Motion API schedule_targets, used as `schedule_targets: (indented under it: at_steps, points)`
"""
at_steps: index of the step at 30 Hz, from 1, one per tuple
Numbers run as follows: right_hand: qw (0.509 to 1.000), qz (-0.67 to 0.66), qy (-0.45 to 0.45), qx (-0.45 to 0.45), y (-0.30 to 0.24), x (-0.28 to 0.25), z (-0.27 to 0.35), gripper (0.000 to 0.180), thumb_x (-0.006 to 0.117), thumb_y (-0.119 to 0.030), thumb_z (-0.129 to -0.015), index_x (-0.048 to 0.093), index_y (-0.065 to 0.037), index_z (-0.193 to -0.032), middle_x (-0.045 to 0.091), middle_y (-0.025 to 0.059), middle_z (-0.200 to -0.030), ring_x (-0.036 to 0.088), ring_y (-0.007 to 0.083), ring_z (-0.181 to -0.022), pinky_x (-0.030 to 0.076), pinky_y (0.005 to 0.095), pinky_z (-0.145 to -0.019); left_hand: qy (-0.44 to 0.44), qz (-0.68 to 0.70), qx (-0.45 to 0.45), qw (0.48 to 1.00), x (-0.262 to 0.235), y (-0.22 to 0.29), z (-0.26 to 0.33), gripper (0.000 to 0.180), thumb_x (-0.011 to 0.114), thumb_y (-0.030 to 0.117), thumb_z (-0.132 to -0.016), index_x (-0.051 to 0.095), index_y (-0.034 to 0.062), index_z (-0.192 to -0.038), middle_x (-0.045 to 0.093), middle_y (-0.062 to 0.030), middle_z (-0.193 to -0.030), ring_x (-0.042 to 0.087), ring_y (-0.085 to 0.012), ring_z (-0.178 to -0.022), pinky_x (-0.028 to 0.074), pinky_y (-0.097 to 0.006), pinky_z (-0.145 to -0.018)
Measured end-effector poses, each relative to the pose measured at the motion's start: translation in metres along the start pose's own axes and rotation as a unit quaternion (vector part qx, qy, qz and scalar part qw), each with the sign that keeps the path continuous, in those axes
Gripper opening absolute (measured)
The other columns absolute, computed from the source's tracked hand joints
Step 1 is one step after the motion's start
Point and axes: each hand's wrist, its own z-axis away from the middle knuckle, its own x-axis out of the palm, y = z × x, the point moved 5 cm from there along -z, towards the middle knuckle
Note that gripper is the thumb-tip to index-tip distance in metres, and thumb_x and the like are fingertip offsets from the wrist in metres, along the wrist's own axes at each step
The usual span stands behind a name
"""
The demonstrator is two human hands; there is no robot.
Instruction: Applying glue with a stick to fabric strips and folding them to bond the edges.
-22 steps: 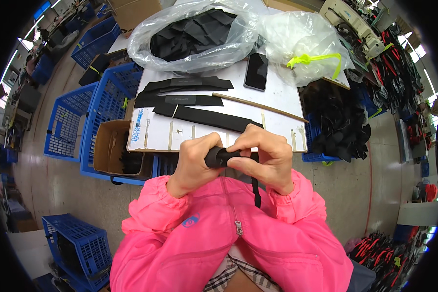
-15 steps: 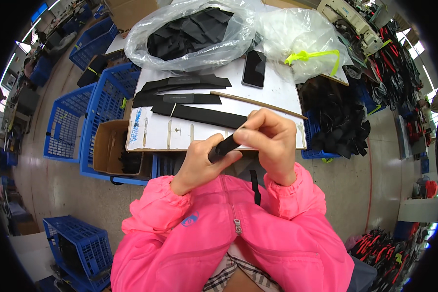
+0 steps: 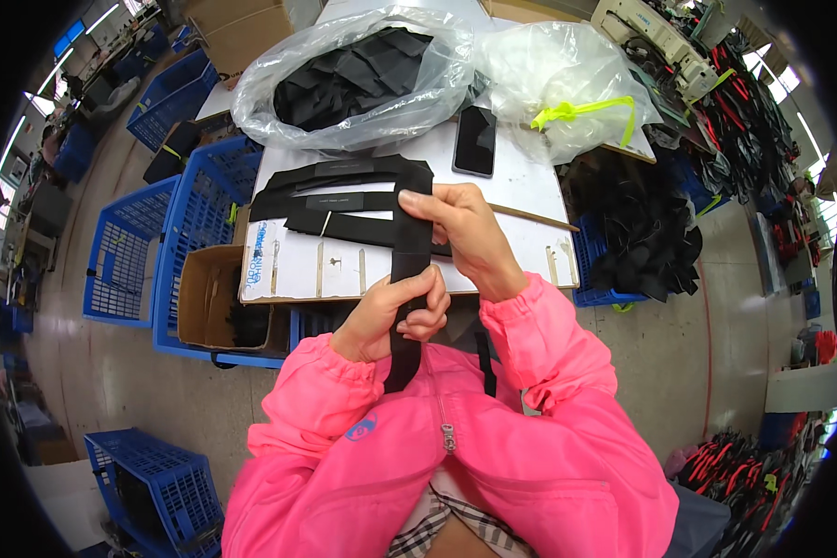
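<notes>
A black fabric strip (image 3: pixel 411 249) is stretched lengthwise between my hands, its far end over the table's strips and its near end hanging down against my pink jacket. My left hand (image 3: pixel 391 314) is closed round its lower part, fingers curled. Higher up, my right hand (image 3: pixel 460 221) pinches the strip's edge with the thumb on top. Beneath and left of it, several black strips lie on the white table (image 3: pixel 344 284), among them one with a grey label patch (image 3: pixel 330 202) and one with a thin white band (image 3: pixel 358 229). A thin wooden stick (image 3: pixel 535 217) is partly hidden behind my right hand.
At the back stands an open clear plastic bag (image 3: pixel 251 98) of black pieces, beside a bag tied with yellow ribbon (image 3: pixel 567 112). A black phone (image 3: pixel 474 141) lies before them. Blue crates (image 3: pixel 166 298) and a cardboard box (image 3: pixel 205 316) stand left; black pieces (image 3: pixel 646 232) fill a crate right.
The strip was bunched up between both hands close to me; now it is drawn out long. My right hand has moved forward and left over the table, and my left hand grips lower down.
</notes>
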Motion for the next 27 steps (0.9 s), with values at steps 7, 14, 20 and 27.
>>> schedule_targets:
  at_steps: [7,14,20,27]
  points:
    - [0.992,-0.111,0.058,0.016,0.025,-0.003,-0.023,0.023,0.068,-0.018,-0.085,0.057,-0.010,-0.066,0.055,-0.0039,-0.061,0.046,0.0013,-0.046,0.030,0.0168,-0.041,-0.015,0.075,0.015,0.997,-0.008,-0.015,-0.004,0.034,0.030,0.029,-0.102,0.043,0.0070,-0.080,0.032,0.0014,-0.056,0.026,-0.0076,-0.044,0.025,-0.022,-0.045]
    - [0.997,-0.063,0.027,-0.019,0.044,-0.022,-0.030,0.017,0.063,-0.020,-0.089,0.061,-0.004,-0.084,0.058,-0.0005,-0.072,0.053,0.0039,-0.061,0.041,0.0177,-0.055,0.089,0.086,0.069,0.990,-0.028,-0.012,-0.016,0.039,0.034,0.036,-0.101,0.046,0.0059,-0.080,0.034,0.0004,-0.057,0.031,-0.0102,-0.045,0.032,-0.025,-0.047]
    - [0.996,0.085,-0.028,0.014,0.056,-0.002,0.028,0.027,0.065,-0.015,-0.086,0.063,0.002,-0.106,0.064,0.0055,-0.095,0.057,0.0079,-0.086,0.044,0.0217,-0.075,0.238,0.025,0.306,0.922,-0.079,0.035,-0.002,0.049,0.040,0.045,-0.098,0.061,0.0013,-0.105,0.058,-0.0040,-0.084,0.054,-0.0147,-0.082,0.044,-0.029,-0.077]
    - [0.996,0.055,0.041,0.064,0.077,-0.001,0.047,0.018,0.067,-0.015,-0.085,0.062,0.000,-0.075,0.058,-0.0005,-0.065,0.049,0.0038,-0.057,0.039,0.0188,-0.053,0.308,-0.020,0.313,0.898,-0.073,0.033,-0.001,0.052,0.041,0.046,-0.097,0.059,0.0003,-0.112,0.060,-0.0052,-0.096,0.056,-0.0137,-0.087,0.045,-0.029,-0.078]
